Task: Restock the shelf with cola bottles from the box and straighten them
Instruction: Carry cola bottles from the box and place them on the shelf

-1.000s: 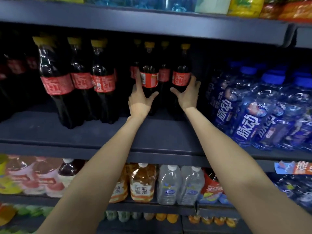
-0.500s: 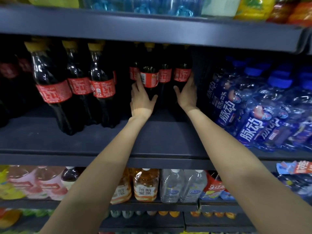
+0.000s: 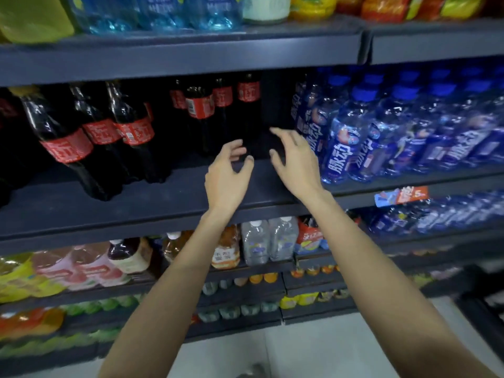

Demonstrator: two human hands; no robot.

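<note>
I see both bare hands raised before the dark shelf (image 3: 152, 205), holding nothing. The left hand (image 3: 227, 177) has loosely curled, spread fingers; the right hand (image 3: 296, 162) has fingers spread wide. Just behind them stand cola bottles with red labels (image 3: 200, 106), set far back. More cola bottles (image 3: 131, 132) lean nearer the front at left. Blue drink bottles (image 3: 341, 148) fill the right.

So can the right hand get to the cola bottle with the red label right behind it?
Probably yes. The right hand hangs open just in front of the cola bottle, and only bare shelf lies between them. The blue bottles stand off to its right, out of the way.
</note>
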